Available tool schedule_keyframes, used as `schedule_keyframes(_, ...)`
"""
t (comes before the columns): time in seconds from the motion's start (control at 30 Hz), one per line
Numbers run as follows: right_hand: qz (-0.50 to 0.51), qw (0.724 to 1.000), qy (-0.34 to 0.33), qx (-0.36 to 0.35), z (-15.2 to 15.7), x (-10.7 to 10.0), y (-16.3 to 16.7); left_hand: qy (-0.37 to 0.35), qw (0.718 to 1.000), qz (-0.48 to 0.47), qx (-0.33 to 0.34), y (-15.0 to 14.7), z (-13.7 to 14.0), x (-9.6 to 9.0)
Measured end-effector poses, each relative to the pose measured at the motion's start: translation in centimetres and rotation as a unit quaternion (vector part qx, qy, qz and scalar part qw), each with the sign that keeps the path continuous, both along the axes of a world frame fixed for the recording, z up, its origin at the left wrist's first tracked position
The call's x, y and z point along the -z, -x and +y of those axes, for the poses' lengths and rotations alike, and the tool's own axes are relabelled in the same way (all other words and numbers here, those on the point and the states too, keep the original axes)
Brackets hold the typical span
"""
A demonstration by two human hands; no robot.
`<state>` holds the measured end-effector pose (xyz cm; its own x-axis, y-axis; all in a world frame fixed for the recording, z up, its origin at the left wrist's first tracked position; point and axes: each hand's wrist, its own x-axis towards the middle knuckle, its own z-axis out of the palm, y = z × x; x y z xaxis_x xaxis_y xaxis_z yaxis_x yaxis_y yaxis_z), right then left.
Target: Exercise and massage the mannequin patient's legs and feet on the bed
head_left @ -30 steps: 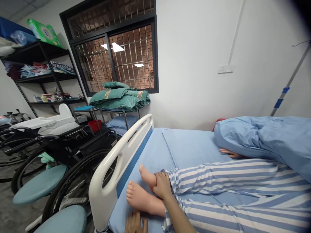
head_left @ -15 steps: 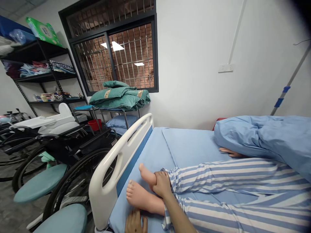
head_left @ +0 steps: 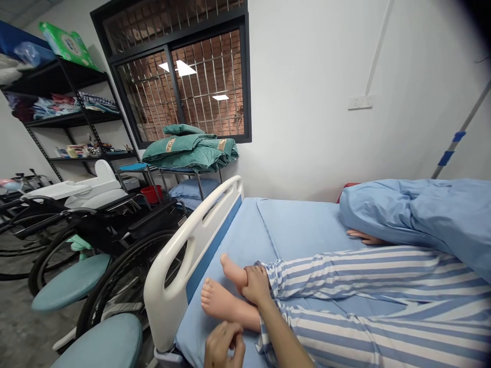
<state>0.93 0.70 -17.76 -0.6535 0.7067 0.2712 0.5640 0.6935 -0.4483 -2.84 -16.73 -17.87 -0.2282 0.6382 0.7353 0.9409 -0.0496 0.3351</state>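
A lying figure's two bare feet rest on the light blue bed sheet (head_left: 295,220); their skin looks smooth, like a mannequin's. My right hand (head_left: 256,283) is wrapped round the ankle of the far foot (head_left: 232,270), just beyond the cuff of the blue-and-white striped trousers (head_left: 345,268). Below the near foot (head_left: 218,301), my left hand (head_left: 225,343) is raised, its fingers loosely bent and the thumb apart, with nothing visible in it. Its fingertips are close to the near ankle; whether they touch is unclear.
A white bed end board (head_left: 169,271) stands just beyond the feet. Left of it are a wheelchair (head_left: 126,255) and round stools (head_left: 103,342). A blue cover (head_left: 414,209) lies over the figure's upper part, with a hand (head_left: 364,236) sticking out.
My left hand has lifted from the sheet and moved up and slightly right, toward the near ankle, with its fingers now more bent. My right hand keeps its grip on the far ankle.
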Motion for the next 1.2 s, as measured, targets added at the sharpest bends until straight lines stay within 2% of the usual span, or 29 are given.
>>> schedule_keyframes(0.07, -0.005, 1.0, 0.005, 0.004, -0.1, -0.1, -0.1, 0.009, 0.999, 0.03, 0.036, 0.4, 1.0, -3.6)
schedule_keyframes(0.13, -0.013, 1.0, 0.005, 0.011, -0.1, -0.3, -0.1, 0.037, 0.997, 0.055, 0.039, 1.2, 2.2, -6.4)
schedule_keyframes(0.2, -0.017, 1.0, -0.003, 0.008, -0.1, -0.3, -0.1, 0.097, 0.992, 0.077, 0.011, 2.4, 3.3, -8.3)
schedule_keyframes(0.27, -0.012, 1.0, -0.014, 0.0, -0.1, -0.3, 0.0, 0.155, 0.982, 0.105, -0.019, 4.0, 4.5, -9.3)
schedule_keyframes(0.4, -0.001, 1.0, -0.025, -0.002, 0.1, 0.2, 0.2, 0.242, 0.959, 0.135, -0.057, 6.9, 6.7, -9.8)
schedule_keyframes(0.5, 0.002, 1.0, -0.026, 0.0, 0.3, 0.6, 0.3, 0.338, 0.929, 0.12, -0.094, 8.1, 8.4, -10.0)
schedule_keyframes(0.6, 0.004, 1.0, -0.022, -0.003, 0.5, 0.9, 0.4, 0.411, 0.898, 0.119, -0.102, 8.6, 9.7, -10.4)
schedule_keyframes(0.77, 0.007, 1.0, -0.023, -0.004, 0.6, 1.0, 0.4, 0.452, 0.866, 0.172, -0.126, 8.8, 11.0, -11.1)
schedule_keyframes(1.07, 0.009, 1.0, -0.022, -0.009, 0.4, 0.9, 0.2, 0.501, 0.832, 0.194, -0.14, 8.8, 12.6, -11.8)
schedule_keyframes(1.2, 0.005, 1.0, -0.027, -0.013, 0.5, 0.9, 0.2, 0.545, 0.8, 0.198, -0.154, 8.6, 14.5, -11.7)
